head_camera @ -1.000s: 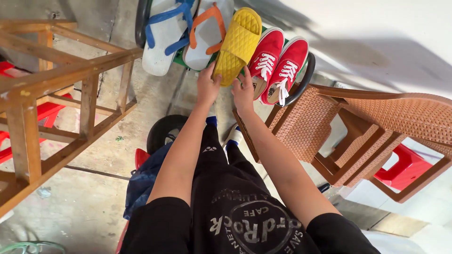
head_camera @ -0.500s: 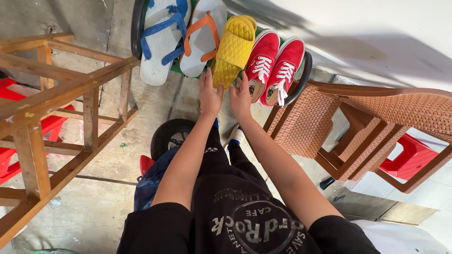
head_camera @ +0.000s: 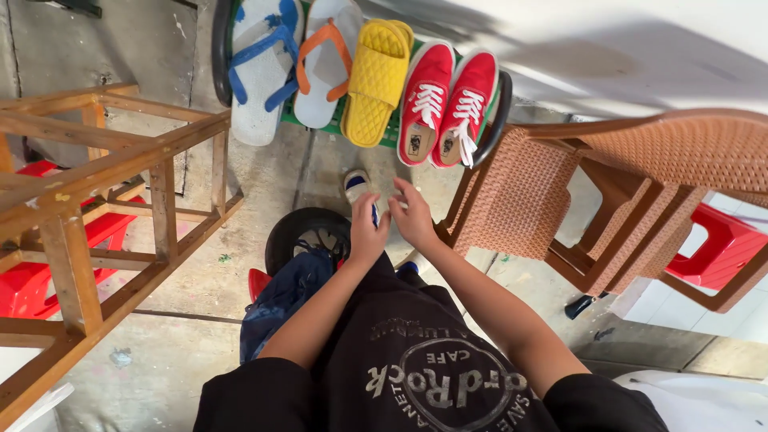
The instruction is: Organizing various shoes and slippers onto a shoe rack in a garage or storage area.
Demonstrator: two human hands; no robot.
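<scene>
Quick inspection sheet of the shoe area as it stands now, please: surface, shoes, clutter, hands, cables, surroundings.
Surface: bare concrete floor, stained.
Job's things: yellow slide leaning in a row with a blue-strap flip-flop, an orange-strap flip-flop and a pair of red sneakers.
Clutter: black wheel, blue cloth.
Hands: left hand and right hand close together below the row, empty, touching no shoe.
Cables: nothing seen.
Surroundings: wooden frame, brown woven chairs, red stools.
</scene>
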